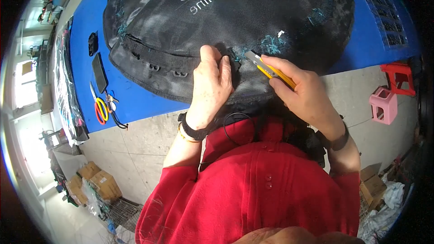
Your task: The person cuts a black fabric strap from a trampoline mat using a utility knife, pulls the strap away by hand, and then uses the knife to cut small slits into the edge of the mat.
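A round black mesh trampoline mat (235, 22) with pale lettering lies over the table's near edge. My left hand (213, 76) grips a fold of its rim strip, fingers closed on the dark fabric. In my right hand (304, 86) is a yellow utility knife (276, 73), its blade pointing left toward the seam near my left fingers. Whether the blade touches the fabric I cannot tell. Loose teal thread (273, 44) lies tangled on the mat, just beyond the blade, with a white scrap (280, 33) by it. Small dark loops (180, 73) run along the rim strip.
On the blue table (135, 104), left of the mat, lie scissors (101, 108) with red and yellow handles, a dark phone (100, 72) and a small black item (93, 44). Red (399, 79) and pink stools (383, 105) stand at right. Cardboard boxes (105, 185) sit at lower left.
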Demonstrator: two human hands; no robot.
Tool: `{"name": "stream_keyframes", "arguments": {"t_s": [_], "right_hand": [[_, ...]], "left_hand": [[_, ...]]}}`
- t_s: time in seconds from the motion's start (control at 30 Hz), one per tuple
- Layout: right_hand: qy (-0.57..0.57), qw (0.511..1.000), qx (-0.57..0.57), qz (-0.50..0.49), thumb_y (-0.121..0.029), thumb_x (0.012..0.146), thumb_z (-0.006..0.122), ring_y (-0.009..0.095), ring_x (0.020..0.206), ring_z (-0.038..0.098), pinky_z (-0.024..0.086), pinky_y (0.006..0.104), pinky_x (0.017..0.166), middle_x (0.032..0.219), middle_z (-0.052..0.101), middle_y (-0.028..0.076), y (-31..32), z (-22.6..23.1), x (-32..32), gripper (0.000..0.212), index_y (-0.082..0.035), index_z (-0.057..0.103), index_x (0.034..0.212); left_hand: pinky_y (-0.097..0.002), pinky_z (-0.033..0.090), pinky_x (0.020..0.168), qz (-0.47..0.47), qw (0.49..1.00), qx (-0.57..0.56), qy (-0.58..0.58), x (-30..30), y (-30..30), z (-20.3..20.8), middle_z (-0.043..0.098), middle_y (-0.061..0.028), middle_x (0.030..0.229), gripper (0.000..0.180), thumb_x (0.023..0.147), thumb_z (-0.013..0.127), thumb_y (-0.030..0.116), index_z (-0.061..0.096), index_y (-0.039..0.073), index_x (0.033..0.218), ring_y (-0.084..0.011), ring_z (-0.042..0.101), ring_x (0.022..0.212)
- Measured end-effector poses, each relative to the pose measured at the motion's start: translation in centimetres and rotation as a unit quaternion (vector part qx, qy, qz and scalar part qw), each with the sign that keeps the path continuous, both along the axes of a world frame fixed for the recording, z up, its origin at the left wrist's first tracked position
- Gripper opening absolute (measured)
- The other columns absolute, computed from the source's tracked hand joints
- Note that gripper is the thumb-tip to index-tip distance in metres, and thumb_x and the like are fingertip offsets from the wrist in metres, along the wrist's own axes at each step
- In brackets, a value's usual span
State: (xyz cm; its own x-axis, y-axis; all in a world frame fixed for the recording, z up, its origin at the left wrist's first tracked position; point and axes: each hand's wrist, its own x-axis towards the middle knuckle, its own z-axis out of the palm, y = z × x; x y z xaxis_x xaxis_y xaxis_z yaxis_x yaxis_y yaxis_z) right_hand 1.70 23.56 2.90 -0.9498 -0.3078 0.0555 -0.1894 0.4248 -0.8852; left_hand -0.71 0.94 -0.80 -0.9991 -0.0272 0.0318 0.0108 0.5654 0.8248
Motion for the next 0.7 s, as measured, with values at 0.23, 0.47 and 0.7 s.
{"name": "stream_keyframes", "arguments": {"t_s": [0.23, 0.47, 0.7], "right_hand": [[0.031, 0.999, -0.018, 0.001, -0.006, 0.098, 0.065, 0.040, 0.109, 0.071, 0.058, 0.0428, 0.089, 0.120, 0.072, 0.024, -0.9, -1.2, -0.6, 0.040, -0.005, 0.062, 0.138], [0.012, 1.000, -0.016, 0.013, -0.005, 0.097, 0.065, 0.041, 0.108, 0.071, 0.059, 0.0445, 0.089, 0.121, 0.072, 0.023, -1.3, -1.6, -0.3, 0.040, -0.004, 0.062, 0.137], [0.046, 0.999, 0.005, 0.013, -0.005, 0.096, 0.066, 0.041, 0.108, 0.071, 0.058, 0.0456, 0.090, 0.122, 0.071, 0.023, -1.5, -1.9, -0.4, 0.042, -0.004, 0.062, 0.138]], "left_hand": [[-0.0494, 0.054, 0.063, 0.000, 1.000, 0.010, -0.005, 0.1, 0.1, 0.1, 0.064, -0.0269, 0.079, 0.015, 0.102, 0.061, 0.005, 0.048, 0.001, 0.107, -0.0487, 0.070, 0.076], [-0.0500, 0.053, 0.062, 0.001, 1.000, 0.019, -0.001, 0.1, 0.1, -0.2, 0.064, -0.0271, 0.078, 0.015, 0.102, 0.061, 0.005, 0.048, 0.001, 0.107, -0.0487, 0.069, 0.074], [-0.0338, 0.050, 0.042, -0.014, 0.999, -0.030, 0.043, 0.0, -0.2, -0.7, 0.063, -0.0128, 0.069, 0.016, 0.105, 0.061, 0.011, 0.048, 0.001, 0.108, -0.0192, 0.066, 0.046]]}}
